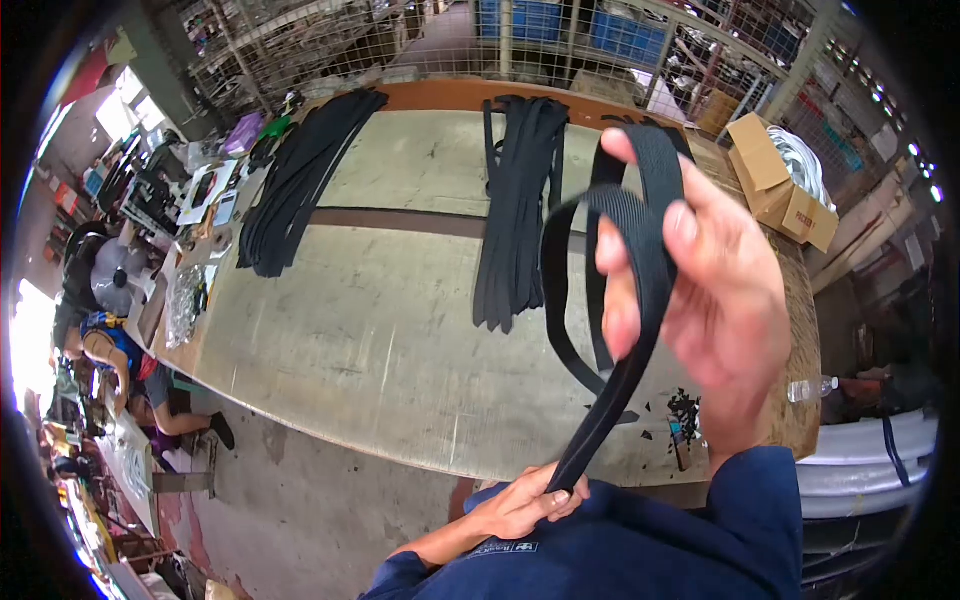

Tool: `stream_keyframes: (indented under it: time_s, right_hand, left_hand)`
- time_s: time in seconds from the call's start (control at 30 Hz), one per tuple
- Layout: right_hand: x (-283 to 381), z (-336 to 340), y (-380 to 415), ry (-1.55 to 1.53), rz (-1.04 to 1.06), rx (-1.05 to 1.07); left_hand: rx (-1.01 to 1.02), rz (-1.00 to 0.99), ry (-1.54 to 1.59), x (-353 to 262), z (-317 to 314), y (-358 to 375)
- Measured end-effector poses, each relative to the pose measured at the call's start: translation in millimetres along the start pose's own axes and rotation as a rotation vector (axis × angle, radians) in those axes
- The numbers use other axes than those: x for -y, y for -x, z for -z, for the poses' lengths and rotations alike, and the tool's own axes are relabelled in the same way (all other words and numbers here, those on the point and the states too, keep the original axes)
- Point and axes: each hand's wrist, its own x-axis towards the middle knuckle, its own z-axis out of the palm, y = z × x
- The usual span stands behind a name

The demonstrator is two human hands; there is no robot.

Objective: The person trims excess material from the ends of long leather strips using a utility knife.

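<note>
A black webbing strap runs between my hands and forms loops at its upper end. My right hand, raised close to the camera, is closed on the looped part, with its fingers and thumb around the webbing. Low in front of my body, my left hand grips the strap's lower length. Beyond them on the table lie a bundle of black straps at the left and another bundle near the middle. More black webbing at the back right is partly hidden behind my right hand.
Small black scraps lie near the table's front right, with a plastic bottle farther right. An open cardboard box holds a white coil. Wire mesh stands behind the table. Another person is at the left.
</note>
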Motion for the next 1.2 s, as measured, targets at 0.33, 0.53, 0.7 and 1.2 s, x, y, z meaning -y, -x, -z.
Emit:
stream_keyframes:
  time_s: [0.33,0.53,0.7,1.2]
  right_hand:
    - [-25,187,-243,0.170,-0.211,-0.069]
    - [-19,239,-384,0.220,0.112,-0.035]
    - [-77,259,-402,0.231,-0.062,-0.131]
    - [-313,390,-72,0.937,-0.107,-0.933]
  left_hand:
    - [-0.396,-0.046,-0.165,-62,81,-155]
    - [-0.473,-0.249,-0.144,-81,160,-236]
    - [-0.656,-0.160,-0.190,-45,217,-252]
    - [-0.958,0.061,-0.664,106,264,-194]
